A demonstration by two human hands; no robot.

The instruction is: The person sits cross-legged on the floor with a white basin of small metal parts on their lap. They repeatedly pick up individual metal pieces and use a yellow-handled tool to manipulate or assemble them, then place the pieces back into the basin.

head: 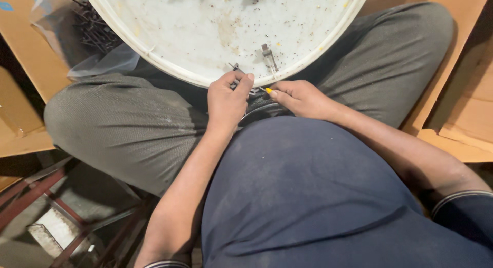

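A person sits cross-legged, looking down at their own lap, where a large round white tray (205, 21) rests across grey-trousered knees. Both hands meet at the tray's near rim, at six o'clock. The left hand (226, 101) has thumb and forefinger pinched closed on a small metal part (237, 69), a thin dark pin-like piece lying right at the rim. The right hand (300, 97) is curled around a slim tool with a yellow tip (268, 90), the tip pointing toward the left hand's fingers, nearly touching them. What the tool is exactly cannot be told.

The metal part looks light, rigid and small, probably easy to drop; it seems best held by its slender shank between fingertips.

A similar small metal clip (268, 54) lies loose on the tray just past the hands, at about one o'clock from them. At ten o'clock, a clear plastic bag of dark metal pieces (92, 29) sits on brown cardboard (28, 47).
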